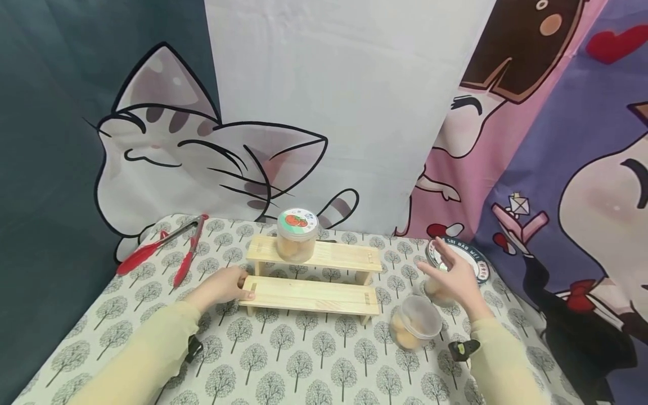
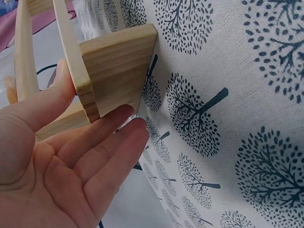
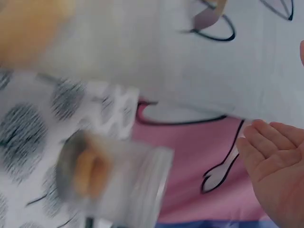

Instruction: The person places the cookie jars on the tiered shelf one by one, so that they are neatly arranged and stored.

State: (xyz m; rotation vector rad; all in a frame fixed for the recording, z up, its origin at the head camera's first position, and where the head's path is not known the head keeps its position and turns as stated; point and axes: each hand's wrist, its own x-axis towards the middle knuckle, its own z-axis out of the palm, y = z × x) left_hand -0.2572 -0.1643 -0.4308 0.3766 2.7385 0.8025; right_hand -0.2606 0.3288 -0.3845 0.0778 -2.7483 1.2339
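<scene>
A two-step wooden stand sits at the middle of the table. My left hand grips the left end of its lower step; in the left wrist view the thumb and fingers lie on either side of the wooden board. On the upper step stands a clear jar whose lid shows a red tomato-like picture. To the right, my right hand is raised with fingers spread, holding nothing. Beneath it is one clear jar, partly hidden. Closer to me stands another clear jar with yellowish pieces inside.
Red-handled tongs lie at the back left of the tree-print tablecloth. A round plate-like thing with a dark lettered rim is behind the right hand. Cartoon-printed cloth hangs along the table's back and sides.
</scene>
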